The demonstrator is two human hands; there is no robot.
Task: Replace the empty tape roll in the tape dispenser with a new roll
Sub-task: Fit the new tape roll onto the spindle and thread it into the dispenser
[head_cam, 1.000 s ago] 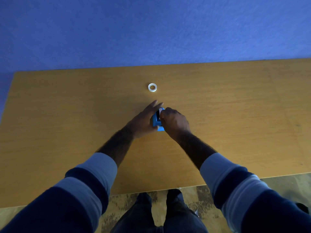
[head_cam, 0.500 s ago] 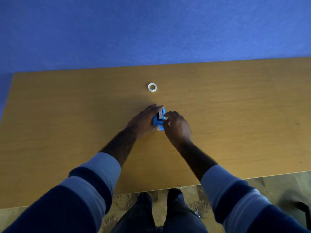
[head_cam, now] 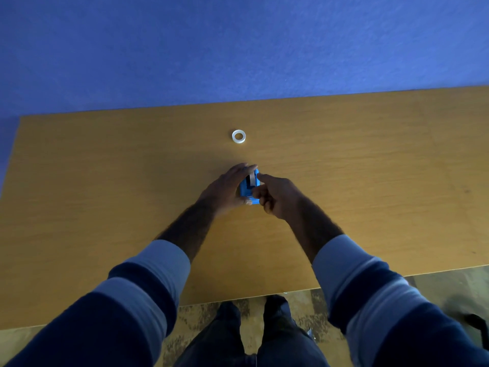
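A small blue tape dispenser [head_cam: 248, 188] stands on the wooden table [head_cam: 105, 181] near its middle. A pale roll shows in its top slot. My left hand [head_cam: 225, 190] wraps around the dispenser's left side, fingers over its far end. My right hand [head_cam: 277, 196] rests against the right side, index finger stretched to the top of the roll and thumb near the dispenser's front. A small white ring-shaped roll [head_cam: 238, 136] lies flat on the table beyond the dispenser, apart from both hands.
A blue wall [head_cam: 238, 49] rises behind the table's far edge. The near edge of the table runs just above my legs [head_cam: 254, 335] and a patterned floor. A dark object [head_cam: 476, 324] sits on the floor at the lower right.
My right hand drew back from the top of the dispenser, then its index finger reached onto the roll again. The left hand closed further around the dispenser's left side.
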